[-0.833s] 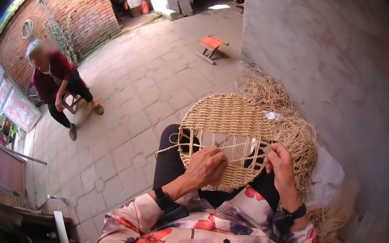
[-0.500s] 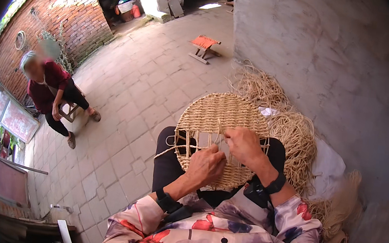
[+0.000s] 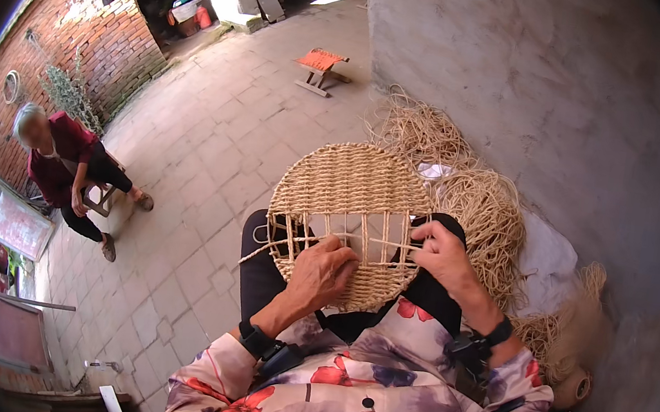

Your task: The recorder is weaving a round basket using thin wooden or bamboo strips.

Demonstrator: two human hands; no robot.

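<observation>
A round panel woven from straw-coloured cord (image 3: 354, 178) lies tilted over my lap. Its top and bottom are densely woven, while bare warp cords cross a gap in the middle. Through this gap a thin pale strand runs sideways, with a wire-like loop (image 3: 260, 235) at the left rim. My left hand (image 3: 322, 269) is closed over the panel's lower woven band, its fingertips hidden. At the right rim, my right hand (image 3: 446, 257) pinches the strand's end. A loose twisted cord end (image 3: 251, 257) sticks out past the left rim.
Heaps of straw cord (image 3: 481, 220) lie by the grey wall (image 3: 527, 74) on my right, beside white sheeting (image 3: 546, 257). An orange-topped folding stool (image 3: 321, 61) stands ahead on the paving. At left, a person in dark red (image 3: 65, 149) sits on a low seat.
My right hand has moved from the panel's middle to its right rim, drawing the strand across the gap. My left hand stays on the lower part. The view has shifted slightly.
</observation>
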